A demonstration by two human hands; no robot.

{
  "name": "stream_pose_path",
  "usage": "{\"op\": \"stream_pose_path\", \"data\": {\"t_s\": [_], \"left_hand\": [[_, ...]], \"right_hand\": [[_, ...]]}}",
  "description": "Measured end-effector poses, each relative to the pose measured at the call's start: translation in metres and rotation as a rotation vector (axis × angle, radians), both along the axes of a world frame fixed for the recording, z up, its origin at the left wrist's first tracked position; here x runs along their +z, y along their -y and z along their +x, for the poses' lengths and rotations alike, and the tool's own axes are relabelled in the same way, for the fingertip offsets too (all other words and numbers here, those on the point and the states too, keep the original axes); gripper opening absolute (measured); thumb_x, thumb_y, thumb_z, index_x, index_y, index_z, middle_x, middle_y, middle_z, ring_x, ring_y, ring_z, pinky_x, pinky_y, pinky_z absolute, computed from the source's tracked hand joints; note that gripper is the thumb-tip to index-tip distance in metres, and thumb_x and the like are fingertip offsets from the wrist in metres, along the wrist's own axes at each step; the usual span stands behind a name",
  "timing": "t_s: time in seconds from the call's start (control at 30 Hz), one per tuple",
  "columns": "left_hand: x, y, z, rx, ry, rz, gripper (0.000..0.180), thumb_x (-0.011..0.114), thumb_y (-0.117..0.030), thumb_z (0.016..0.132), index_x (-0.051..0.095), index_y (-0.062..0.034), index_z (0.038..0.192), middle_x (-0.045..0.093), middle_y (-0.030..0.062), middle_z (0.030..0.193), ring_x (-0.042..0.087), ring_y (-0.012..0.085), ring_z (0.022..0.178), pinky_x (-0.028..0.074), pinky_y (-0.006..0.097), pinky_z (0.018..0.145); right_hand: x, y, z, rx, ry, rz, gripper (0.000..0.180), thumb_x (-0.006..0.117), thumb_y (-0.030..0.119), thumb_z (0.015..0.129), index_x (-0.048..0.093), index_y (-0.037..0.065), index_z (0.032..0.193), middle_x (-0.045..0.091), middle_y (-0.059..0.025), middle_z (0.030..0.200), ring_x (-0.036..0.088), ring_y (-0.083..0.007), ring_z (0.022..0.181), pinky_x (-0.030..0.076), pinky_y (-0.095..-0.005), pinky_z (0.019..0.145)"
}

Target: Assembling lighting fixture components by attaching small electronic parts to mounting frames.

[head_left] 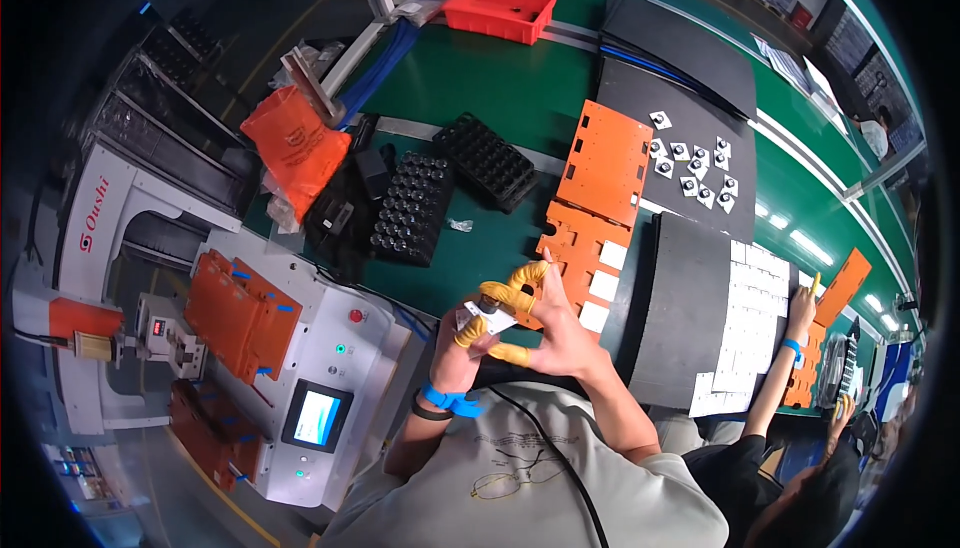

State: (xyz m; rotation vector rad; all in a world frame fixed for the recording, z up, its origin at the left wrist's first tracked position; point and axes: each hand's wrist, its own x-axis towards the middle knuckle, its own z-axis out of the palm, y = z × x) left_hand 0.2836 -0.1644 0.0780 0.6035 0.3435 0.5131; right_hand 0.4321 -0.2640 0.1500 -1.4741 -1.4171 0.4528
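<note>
In front of my chest I hold a small white square plate with a black round part point(497, 317) on it. My left hand point(458, 351) grips its near left side, with yellow covers on the fingertips and a blue strap round the wrist. From the right, my right hand point(562, 331) closes on the plate and its black part with yellow-covered thumb and fingers. Just beyond my hands lies an orange fixture board point(606, 163), with an orange cut-out strip bearing white square pieces point(605, 285). Several similar white plates with black parts point(697, 160) lie scattered on a dark mat.
Two black trays, one with round clear-topped parts point(411, 210), one with pockets point(487, 162), stand left of the orange board. A red bin point(500, 11) sits at the back. A machine with a screen point(317, 418) is at left. At right, a co-worker's hand point(803, 308) reaches past white sheets point(752, 313).
</note>
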Motion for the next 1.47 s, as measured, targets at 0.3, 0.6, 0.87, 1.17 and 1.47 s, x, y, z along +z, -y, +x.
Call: {"op": "stream_pose_path", "data": {"t_s": [0.3, 0.6, 0.87, 1.17, 1.47], "left_hand": [[-0.023, 0.011, 0.018, 0.026, -0.158, 0.285, 0.032, 0.062, -0.035, 0.099, 0.062, -0.0032, 0.105, 0.048, -0.0054, 0.069, 0.039, 0.0027, 0.057, 0.031, 0.021, 0.051], [-0.038, 0.015, 0.035, 0.088, -0.271, 0.545, 0.028, 0.069, -0.024, 0.095, 0.068, 0.0013, 0.106, 0.062, -0.0019, 0.081, 0.051, 0.0049, 0.068, 0.041, 0.022, 0.058], [-0.059, -0.019, 0.115, 0.240, -0.488, 1.170, 0.030, 0.074, -0.022, 0.089, 0.065, 0.0060, 0.086, 0.061, 0.0128, 0.077, 0.055, 0.0190, 0.068, 0.045, 0.034, 0.064], [-0.112, -0.082, 0.187, -0.101, -0.813, 1.375, 0.044, 0.076, -0.039, 0.085, 0.072, 0.0032, 0.094, 0.071, 0.0222, 0.085, 0.069, 0.0362, 0.079, 0.050, 0.041, 0.065], [-0.104, -0.063, 0.186, -0.105, -0.967, 1.370, 0.032, 0.073, -0.033, 0.086, 0.072, -0.0043, 0.101, 0.071, 0.0200, 0.095, 0.067, 0.0394, 0.095, 0.052, 0.047, 0.075]], "right_hand": [[-0.052, 0.006, 0.003, -0.371, 0.333, 0.088, 0.041, 0.076, 0.012, 0.072, 0.071, 0.007, 0.112, 0.053, -0.0148, 0.106, 0.052, -0.0358, 0.111, 0.022, -0.0633, 0.117], [-0.083, 0.035, -0.003, -0.297, -0.056, -0.002, 0.027, 0.067, 0.017, 0.089, 0.070, 0.001, 0.110, 0.050, -0.0166, 0.097, 0.052, -0.0335, 0.092, 0.044, -0.0415, 0.079], [-0.085, 0.069, 0.003, -0.734, -0.220, -0.185, 0.029, 0.061, 0.012, 0.095, 0.059, -0.007, 0.116, 0.052, -0.0185, 0.100, 0.058, -0.0356, 0.089, 0.051, -0.0396, 0.074], [-0.093, 0.113, 0.007, -0.908, -0.095, -0.154, 0.038, 0.064, 0.007, 0.092, 0.060, -0.003, 0.128, 0.037, -0.0060, 0.077, 0.039, -0.0184, 0.068, 0.037, -0.0329, 0.063], [-0.095, 0.083, -0.001, -0.774, -0.137, -0.215, 0.039, 0.066, 0.013, 0.092, 0.060, 0.004, 0.130, 0.053, -0.0146, 0.087, 0.055, -0.0240, 0.067, 0.046, -0.0365, 0.064]]}}
